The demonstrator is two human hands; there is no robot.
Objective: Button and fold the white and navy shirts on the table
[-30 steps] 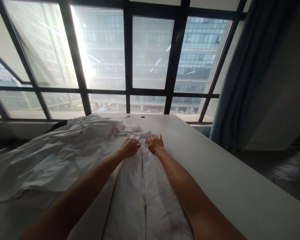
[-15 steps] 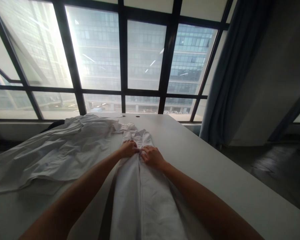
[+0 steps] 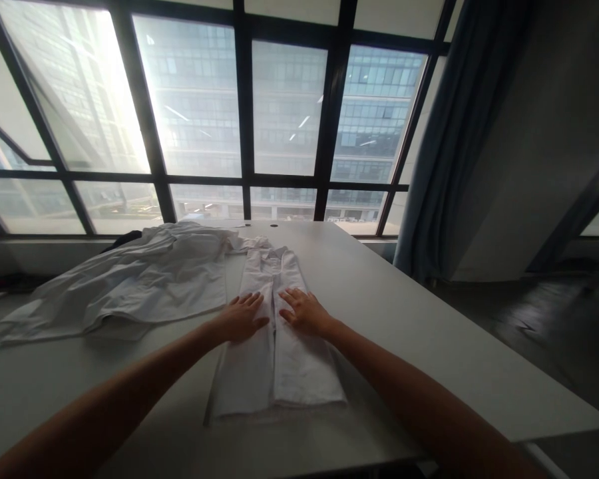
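Both hands are drawing back toward six o'clock since the earlier frame, where they were pinching together at the centre line; now they are resting apart, and the garment's near edge is showing.

Left hand [image 3: 242, 318] is lying palm down at about ten o'clock on the folded white garment [image 3: 290, 352], its fingers stretching out nearly straight and slightly spread, its thumb pointing toward the centre line. Right hand [image 3: 305, 313] is lying palm down at about two o'clock on the same garment, its fingers spreading a little and bending softly. Neither hand is visibly gripping anything; both are touching the cloth from above.

Folded white garment is lying lengthwise on the white table [image 3: 384, 326], its narrower end pointing toward twelve o'clock and its wider near edge facing six. One dark line is running down its middle, parting two panels.

Toward ten o'clock from it, a loose white cloth [image 3: 144, 279] is spreading in creases over the table. Two dark round spots [image 3: 274, 225] are showing on the table at twelve. Beyond, a black-framed window [image 3: 289, 106] is letting in daylight, while a blue-grey curtain [image 3: 436, 153] is hanging toward one o'clock.
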